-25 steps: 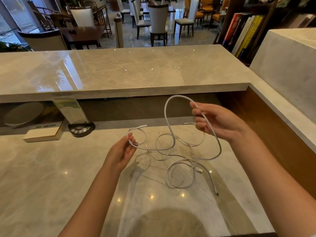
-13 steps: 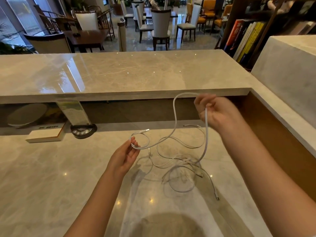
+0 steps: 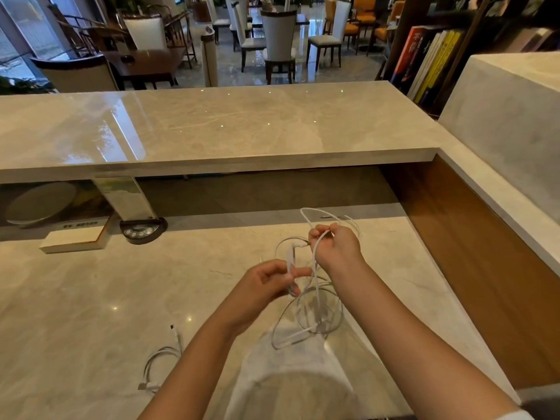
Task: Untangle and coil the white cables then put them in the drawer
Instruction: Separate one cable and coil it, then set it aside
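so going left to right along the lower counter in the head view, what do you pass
white box → round black control puck → loose white cable lying on the counter → left hand → right hand, both pinching the tangled white cables
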Demonstrator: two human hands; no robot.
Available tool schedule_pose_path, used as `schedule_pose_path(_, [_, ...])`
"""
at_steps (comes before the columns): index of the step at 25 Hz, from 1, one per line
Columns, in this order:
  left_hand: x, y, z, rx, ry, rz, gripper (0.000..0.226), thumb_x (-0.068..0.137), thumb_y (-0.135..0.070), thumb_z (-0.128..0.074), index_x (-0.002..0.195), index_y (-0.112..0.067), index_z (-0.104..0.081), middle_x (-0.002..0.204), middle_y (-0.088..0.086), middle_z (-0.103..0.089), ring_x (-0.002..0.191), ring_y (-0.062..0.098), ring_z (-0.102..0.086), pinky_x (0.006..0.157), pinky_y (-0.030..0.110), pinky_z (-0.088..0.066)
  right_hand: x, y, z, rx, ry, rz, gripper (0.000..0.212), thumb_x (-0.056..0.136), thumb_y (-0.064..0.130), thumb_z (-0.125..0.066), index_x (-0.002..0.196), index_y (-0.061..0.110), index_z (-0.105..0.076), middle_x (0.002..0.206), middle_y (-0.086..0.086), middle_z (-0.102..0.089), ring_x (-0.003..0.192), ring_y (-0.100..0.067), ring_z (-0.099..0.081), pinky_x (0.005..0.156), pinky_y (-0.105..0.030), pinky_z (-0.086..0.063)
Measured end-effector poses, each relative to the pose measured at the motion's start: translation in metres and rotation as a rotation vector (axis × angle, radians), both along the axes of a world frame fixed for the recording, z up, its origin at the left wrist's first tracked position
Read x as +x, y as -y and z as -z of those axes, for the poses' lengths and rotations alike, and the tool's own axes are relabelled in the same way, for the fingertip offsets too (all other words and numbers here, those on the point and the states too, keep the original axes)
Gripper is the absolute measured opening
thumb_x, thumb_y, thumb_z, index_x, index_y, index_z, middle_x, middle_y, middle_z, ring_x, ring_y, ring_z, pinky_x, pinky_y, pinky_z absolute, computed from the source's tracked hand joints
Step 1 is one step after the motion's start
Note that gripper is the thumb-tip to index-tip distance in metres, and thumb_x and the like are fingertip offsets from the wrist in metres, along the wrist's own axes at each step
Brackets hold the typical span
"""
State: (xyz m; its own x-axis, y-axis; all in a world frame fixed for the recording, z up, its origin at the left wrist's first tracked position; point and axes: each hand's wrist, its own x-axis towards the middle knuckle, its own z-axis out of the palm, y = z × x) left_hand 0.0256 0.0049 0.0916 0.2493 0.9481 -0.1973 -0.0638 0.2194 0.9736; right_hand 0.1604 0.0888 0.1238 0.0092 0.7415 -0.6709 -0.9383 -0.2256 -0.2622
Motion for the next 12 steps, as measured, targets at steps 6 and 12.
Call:
schedule_pose_path(6, [0.019,0.006,0.004,-0.021,0.055,0.065,0.028,0.091,-0.001,-0.047,0.08,-0.013,-0.071,0.066,-0.005,-0.068,0.06,0.009,-0.053,0.069,0.021,-0.047,-0.006,0.008,-0.001,0.05,0.06,-0.121,0.022,0.096,-0.002,-0.032,0.078,0.002,-0.043,0.075,-0.012,-0.045,0.064,-0.017,-0.045,0.055,-0.023,-0.039])
schedule_pose_path(12, [-0.01,-0.015,0.009,-0.068,0.453,-0.209,0.037,0.089,-0.01,-0.043,0.067,-0.015,-0.073,0.07,0.005,-0.064,0.049,0.005,-0.051,0.063,0.022,-0.049,0.032,0.038,0.025,0.391,0.978,-0.411,0.023,0.093,0.007,-0.05,0.113,0.017,-0.054,0.112,0.0,-0.052,0.102,-0.011,-0.055,0.076,-0.032,-0.056])
